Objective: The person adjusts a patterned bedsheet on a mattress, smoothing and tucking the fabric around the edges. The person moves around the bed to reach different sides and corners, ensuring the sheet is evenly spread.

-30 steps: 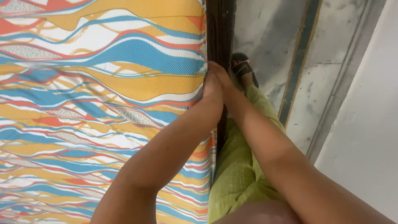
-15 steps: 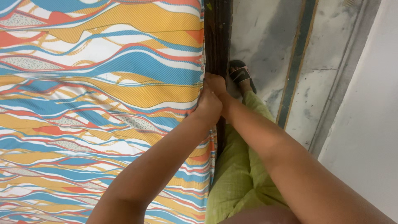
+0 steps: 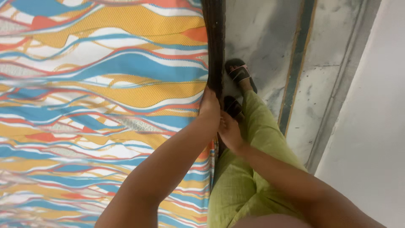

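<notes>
Wavy blue-orange-white bedsheet (image 3: 97, 105) is filling the frame's left half. Left hand (image 3: 209, 105) is pressing at its edge mid-frame against the dark bed frame (image 3: 214, 42), grip unclear. Right hand (image 3: 230, 131) is curling narrow just beside it, contents hidden. Black sandal (image 3: 240, 74) is sitting upper right of the hands.

Below you, on the right, lies a floor (image 3: 270, 38) of grey, marbled stone, mottled with darker smudges. A dark inlaid strip (image 3: 297, 63) runs along it, edged by a thin paler line, with another pale stone band (image 3: 314, 105) beyond. Further right you see a plain whitish wall (image 3: 371, 126), meeting the floor at a slightly raised skirting edge (image 3: 341, 88). The bed's dark side frame (image 3: 214, 46) stands just beside the floor. The light is soft and even, casting only faint shadows on the stone.
</notes>
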